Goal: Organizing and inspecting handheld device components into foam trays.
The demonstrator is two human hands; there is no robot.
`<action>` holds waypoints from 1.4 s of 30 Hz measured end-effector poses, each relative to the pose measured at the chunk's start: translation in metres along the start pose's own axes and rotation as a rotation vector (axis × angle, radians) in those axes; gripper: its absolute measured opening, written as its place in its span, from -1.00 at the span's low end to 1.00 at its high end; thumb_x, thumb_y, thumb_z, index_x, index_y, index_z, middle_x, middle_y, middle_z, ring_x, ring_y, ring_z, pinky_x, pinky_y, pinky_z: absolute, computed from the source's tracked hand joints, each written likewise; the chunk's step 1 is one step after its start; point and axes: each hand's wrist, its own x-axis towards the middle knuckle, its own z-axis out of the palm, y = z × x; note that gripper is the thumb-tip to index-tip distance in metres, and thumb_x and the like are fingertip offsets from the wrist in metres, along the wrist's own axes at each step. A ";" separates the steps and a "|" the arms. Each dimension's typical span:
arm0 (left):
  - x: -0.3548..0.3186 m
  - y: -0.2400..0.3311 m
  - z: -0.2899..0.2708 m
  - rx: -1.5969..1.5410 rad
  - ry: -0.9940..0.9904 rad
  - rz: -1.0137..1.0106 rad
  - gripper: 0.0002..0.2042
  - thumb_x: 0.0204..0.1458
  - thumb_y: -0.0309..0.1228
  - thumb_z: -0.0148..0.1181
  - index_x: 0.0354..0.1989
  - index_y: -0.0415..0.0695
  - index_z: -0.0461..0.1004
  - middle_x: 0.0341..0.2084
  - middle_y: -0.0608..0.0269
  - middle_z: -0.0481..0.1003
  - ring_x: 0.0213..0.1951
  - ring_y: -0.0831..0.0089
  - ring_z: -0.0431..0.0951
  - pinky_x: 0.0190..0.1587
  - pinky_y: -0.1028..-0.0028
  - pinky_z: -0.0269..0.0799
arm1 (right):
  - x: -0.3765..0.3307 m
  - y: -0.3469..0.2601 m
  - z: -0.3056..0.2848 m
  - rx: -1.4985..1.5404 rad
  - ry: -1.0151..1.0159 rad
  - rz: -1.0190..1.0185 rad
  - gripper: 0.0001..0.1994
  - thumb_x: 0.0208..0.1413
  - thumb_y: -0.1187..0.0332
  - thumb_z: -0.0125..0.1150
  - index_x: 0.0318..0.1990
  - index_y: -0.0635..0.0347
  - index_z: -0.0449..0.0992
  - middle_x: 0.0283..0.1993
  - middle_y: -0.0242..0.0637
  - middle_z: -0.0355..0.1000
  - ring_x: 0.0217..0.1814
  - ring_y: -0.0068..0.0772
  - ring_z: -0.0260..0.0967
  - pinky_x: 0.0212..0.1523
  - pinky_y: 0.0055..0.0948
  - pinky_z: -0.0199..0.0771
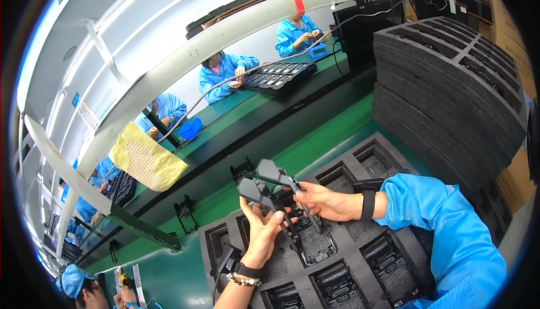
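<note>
Both my hands hold a black plastic bracket (306, 219) with two slim arms, each ending in a dark grey paddle-shaped head. My left hand (263, 233), fingers curled, grips the arm under the nearer paddle (253, 189). The other arm, below the farther paddle (272, 171), is pinched by my right hand (329, 201). The bracket's lower, U-shaped frame reaches down to a grey foam tray (350, 247); whether it rests in a compartment I cannot tell. Black parts (388, 261) lie in several near compartments. A black device is strapped to each wrist.
At the right rises a tall stack of foam trays (433, 112). Beyond my tray, black parts (184, 210) sit on a green belt (315, 140). A pale overhead bar with yellow paper (149, 160) crosses the view. Several people in blue work across the line; one (84, 286) sits lower left.
</note>
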 end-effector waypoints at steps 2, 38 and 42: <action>-0.002 -0.004 0.002 0.086 0.048 0.055 0.05 0.06 -0.51 0.30 0.41 0.27 -0.53 0.18 0.00 0.05 0.03 0.21 0.46 -0.08 0.16 0.64 | -0.001 -0.002 0.006 -0.016 0.008 0.003 -0.34 0.14 0.09 0.32 0.30 0.11 0.19 -0.05 -0.43 0.37 -0.10 -0.71 0.34 -0.22 -0.64 0.30; 0.014 -0.008 -0.025 -0.034 0.312 0.140 -0.80 0.32 -0.32 0.03 0.04 -0.08 0.30 -0.36 0.47 0.31 -0.42 0.66 0.31 -0.46 0.66 0.22 | 0.012 -0.010 -0.025 0.085 0.108 -0.050 -0.68 0.40 0.13 -0.08 0.08 0.16 0.36 0.05 -0.30 0.41 0.10 -0.44 0.41 0.15 -0.39 0.51; 0.014 -0.007 -0.024 -0.028 0.308 0.125 -0.81 0.32 -0.32 0.02 0.03 -0.07 0.30 -0.39 0.47 0.30 -0.42 0.66 0.31 -0.46 0.65 0.23 | 0.012 -0.010 -0.025 0.091 0.095 -0.054 -0.70 0.40 0.14 -0.07 0.06 0.15 0.36 0.04 -0.29 0.41 0.11 -0.44 0.41 0.16 -0.40 0.50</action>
